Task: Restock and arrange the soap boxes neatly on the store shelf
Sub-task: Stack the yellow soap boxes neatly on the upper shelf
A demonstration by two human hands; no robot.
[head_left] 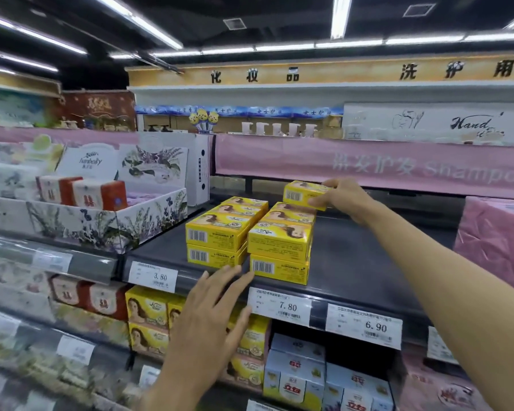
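Right hand [343, 200]: it reaches far in and pinches one yellow box [301, 192] by its right end, thumb in front and fingers curled over the top.
Box: it is up in the air, tipped a little, over the back of the right row [279, 241]. I cannot tell if it touches the boxes under it.
Left hand [211, 315]: it is flat, with straight fingers spread out, and holds nothing. Its fingertips are at the front edge of the shelf [353, 256], just under the gap between the two rows. I cannot tell if they touch the edge.
Left row [220, 232]: yellow boxes, two high at the front, running back in a line. It sits just beside the right row.
Right row: also two high at the front. Its front sticks out a bit more than the left row's front, so the fronts do not line up.
Shelf: the dark part to the right of the rows is bare, up to a pink pack [496, 241].
Done: I think two rows are built and look mostly tidy.
Left to do: I think the box in the hand needs a spot, the fronts need to be made even, and more boxes could fill the bare part.
Price tag [279, 307]: it says 7.80 and hangs below the right row.
Flower tray [149, 223]: it stands left of the rows with red soaps [98, 194] in it.
Below: more yellow boxes [147, 315] and blue boxes [297, 372] are on the next shelf down.
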